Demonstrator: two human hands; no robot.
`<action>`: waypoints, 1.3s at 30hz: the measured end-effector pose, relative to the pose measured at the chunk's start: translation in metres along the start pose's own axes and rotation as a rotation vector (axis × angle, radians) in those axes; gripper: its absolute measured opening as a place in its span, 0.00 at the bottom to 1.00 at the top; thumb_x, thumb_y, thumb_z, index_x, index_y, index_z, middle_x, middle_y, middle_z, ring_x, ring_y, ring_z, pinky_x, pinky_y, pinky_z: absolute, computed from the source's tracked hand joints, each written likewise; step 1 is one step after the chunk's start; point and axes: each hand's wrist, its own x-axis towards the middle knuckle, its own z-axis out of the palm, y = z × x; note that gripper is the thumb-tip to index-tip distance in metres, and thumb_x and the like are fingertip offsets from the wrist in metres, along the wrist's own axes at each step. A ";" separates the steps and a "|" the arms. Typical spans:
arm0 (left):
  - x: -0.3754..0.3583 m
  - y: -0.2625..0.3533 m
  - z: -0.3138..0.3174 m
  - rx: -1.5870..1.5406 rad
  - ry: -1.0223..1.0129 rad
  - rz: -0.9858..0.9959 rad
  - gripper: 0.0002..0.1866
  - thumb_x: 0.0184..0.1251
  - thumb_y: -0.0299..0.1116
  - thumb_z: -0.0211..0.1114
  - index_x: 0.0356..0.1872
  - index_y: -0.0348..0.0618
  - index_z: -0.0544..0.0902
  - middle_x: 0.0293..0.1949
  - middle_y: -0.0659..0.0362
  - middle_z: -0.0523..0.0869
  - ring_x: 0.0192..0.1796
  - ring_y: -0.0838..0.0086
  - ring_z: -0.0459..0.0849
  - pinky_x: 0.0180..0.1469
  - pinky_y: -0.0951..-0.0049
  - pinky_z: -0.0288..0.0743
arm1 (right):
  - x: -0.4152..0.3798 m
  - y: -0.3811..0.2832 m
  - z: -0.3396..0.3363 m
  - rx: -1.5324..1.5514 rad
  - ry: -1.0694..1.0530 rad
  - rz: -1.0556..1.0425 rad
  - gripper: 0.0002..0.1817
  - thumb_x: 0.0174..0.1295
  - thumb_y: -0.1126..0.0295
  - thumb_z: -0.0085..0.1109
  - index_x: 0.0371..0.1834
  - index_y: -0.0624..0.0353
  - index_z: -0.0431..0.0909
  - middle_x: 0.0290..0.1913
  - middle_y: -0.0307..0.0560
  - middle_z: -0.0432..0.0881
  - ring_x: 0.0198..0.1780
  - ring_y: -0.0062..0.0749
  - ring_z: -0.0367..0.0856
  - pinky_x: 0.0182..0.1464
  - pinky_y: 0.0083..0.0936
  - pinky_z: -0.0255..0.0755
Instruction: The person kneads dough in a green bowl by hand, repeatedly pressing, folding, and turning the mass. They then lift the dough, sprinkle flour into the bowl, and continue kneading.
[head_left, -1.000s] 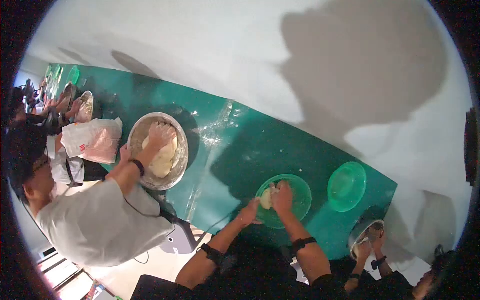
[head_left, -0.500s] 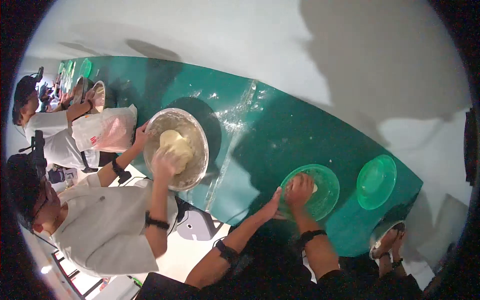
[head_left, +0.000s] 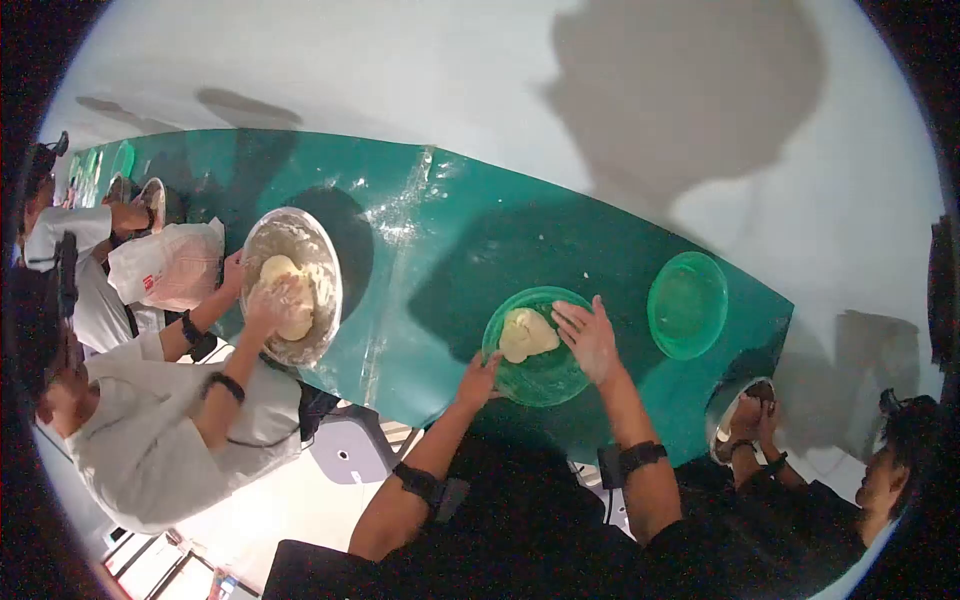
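Note:
A green plastic bowl [head_left: 545, 390] stands on the table before me, tilted slightly in the view. Inside it lies a pale, lumpy piece of dough [head_left: 527, 335], towards the left and far side. At the bowl's near left rim, my left hand [head_left: 478, 380] grips the edge, thumb up on the rim. Over the right side of the bowl hovers my right hand [head_left: 590, 338], its fingers stretched out and apart, beside the dough and not on it. Some flour or dough residue shows on its skin.
A second green bowl [head_left: 688, 305] sits to the right. On the left, a co-worker's hand presses dough in a metal bowl [head_left: 325, 270], with a plastic bag [head_left: 170, 265] beyond. Another person works at a bowl [head_left: 722, 430] at right. Flour [head_left: 400, 215] dusts the green table [head_left: 440, 260].
My right hand has lifted off the dough and moved right, its fingers opening. The dough is now uncovered. My view has shifted, so the table's things appear further left and higher.

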 end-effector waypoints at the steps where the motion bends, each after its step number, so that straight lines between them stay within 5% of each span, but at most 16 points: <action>1: -0.003 0.000 0.001 -0.011 0.017 -0.006 0.31 0.79 0.52 0.60 0.74 0.47 0.67 0.65 0.48 0.78 0.60 0.53 0.85 0.47 0.53 0.91 | -0.001 0.002 0.001 0.103 -0.011 0.028 0.41 0.77 0.33 0.37 0.64 0.62 0.80 0.69 0.49 0.81 0.73 0.42 0.74 0.80 0.40 0.55; 4: -0.020 0.002 0.008 0.015 0.075 0.094 0.28 0.81 0.50 0.58 0.73 0.47 0.69 0.62 0.49 0.80 0.57 0.56 0.86 0.46 0.53 0.91 | 0.018 0.036 -0.014 -0.215 0.044 -0.221 0.33 0.76 0.42 0.51 0.66 0.62 0.79 0.65 0.56 0.83 0.68 0.49 0.78 0.73 0.44 0.66; 7: -0.023 -0.010 -0.001 0.214 0.113 0.473 0.27 0.81 0.49 0.57 0.73 0.48 0.71 0.60 0.48 0.81 0.55 0.57 0.87 0.43 0.54 0.91 | 0.008 0.053 -0.013 -1.339 0.121 -0.550 0.37 0.78 0.38 0.42 0.54 0.66 0.83 0.57 0.58 0.86 0.58 0.45 0.85 0.59 0.41 0.77; 10: 0.017 -0.061 -0.022 0.364 0.113 0.744 0.26 0.82 0.50 0.55 0.73 0.50 0.71 0.58 0.48 0.83 0.53 0.56 0.87 0.42 0.55 0.91 | 0.003 0.060 0.000 -1.518 0.205 -0.692 0.35 0.77 0.39 0.45 0.45 0.66 0.84 0.44 0.60 0.88 0.45 0.48 0.89 0.47 0.43 0.80; 12: 0.038 -0.068 -0.015 0.265 0.142 0.603 0.27 0.82 0.50 0.55 0.74 0.51 0.71 0.58 0.47 0.84 0.53 0.56 0.87 0.42 0.55 0.91 | 0.021 0.070 -0.016 -1.310 0.169 -0.408 0.35 0.77 0.39 0.46 0.42 0.66 0.84 0.39 0.60 0.87 0.41 0.49 0.88 0.46 0.43 0.79; 15: 0.022 -0.035 0.003 -0.209 0.107 0.135 0.27 0.82 0.52 0.54 0.75 0.53 0.70 0.60 0.47 0.83 0.54 0.55 0.87 0.41 0.54 0.91 | 0.044 0.085 -0.046 -1.160 0.101 -0.330 0.35 0.77 0.40 0.46 0.38 0.66 0.84 0.35 0.60 0.85 0.37 0.49 0.87 0.43 0.43 0.78; 19: -0.030 0.030 0.008 0.007 0.160 0.089 0.28 0.82 0.52 0.55 0.75 0.52 0.70 0.63 0.47 0.81 0.55 0.56 0.87 0.42 0.54 0.92 | 0.028 0.068 -0.012 -1.073 0.124 -0.314 0.34 0.77 0.43 0.49 0.31 0.66 0.83 0.31 0.60 0.84 0.32 0.50 0.83 0.40 0.43 0.75; 22: -0.035 0.048 0.010 -0.036 0.143 0.093 0.29 0.82 0.50 0.56 0.77 0.50 0.68 0.65 0.45 0.80 0.56 0.55 0.87 0.43 0.54 0.92 | 0.010 0.063 0.022 -1.485 0.314 -0.771 0.29 0.75 0.49 0.57 0.26 0.66 0.80 0.29 0.59 0.81 0.29 0.53 0.79 0.38 0.46 0.72; 25: -0.031 0.057 -0.001 0.098 0.119 0.092 0.30 0.82 0.49 0.57 0.77 0.49 0.67 0.67 0.43 0.79 0.56 0.54 0.87 0.42 0.54 0.92 | -0.002 0.052 0.055 -1.289 0.383 -0.521 0.24 0.70 0.57 0.66 0.22 0.66 0.77 0.27 0.59 0.79 0.30 0.56 0.77 0.38 0.49 0.71; 28: -0.007 0.057 -0.013 0.243 0.116 0.139 0.26 0.81 0.46 0.57 0.73 0.45 0.72 0.64 0.42 0.81 0.57 0.51 0.87 0.45 0.55 0.90 | -0.006 0.038 0.076 -1.122 0.368 -0.539 0.21 0.67 0.58 0.70 0.26 0.66 0.78 0.27 0.58 0.78 0.35 0.56 0.79 0.37 0.49 0.71; 31: 0.004 0.056 -0.024 0.337 0.051 0.223 0.23 0.81 0.45 0.58 0.67 0.41 0.77 0.58 0.41 0.86 0.56 0.50 0.88 0.49 0.56 0.87 | -0.016 0.020 0.106 -1.230 0.347 -0.493 0.21 0.64 0.56 0.72 0.41 0.64 0.78 0.32 0.59 0.81 0.40 0.57 0.82 0.38 0.48 0.74; 36: 0.021 0.034 -0.031 0.115 0.079 0.095 0.22 0.80 0.44 0.59 0.65 0.41 0.78 0.53 0.42 0.88 0.52 0.51 0.89 0.51 0.55 0.84 | 0.014 0.040 0.127 -1.460 0.460 -0.575 0.41 0.61 0.47 0.73 0.66 0.64 0.66 0.57 0.68 0.77 0.52 0.65 0.82 0.47 0.53 0.80; 39: -0.002 0.071 -0.021 -0.068 0.079 -0.076 0.23 0.80 0.46 0.60 0.65 0.41 0.78 0.53 0.42 0.87 0.51 0.51 0.90 0.51 0.56 0.85 | 0.021 0.047 0.136 -1.590 0.529 -0.548 0.46 0.60 0.45 0.73 0.71 0.66 0.64 0.65 0.71 0.71 0.60 0.69 0.78 0.51 0.56 0.81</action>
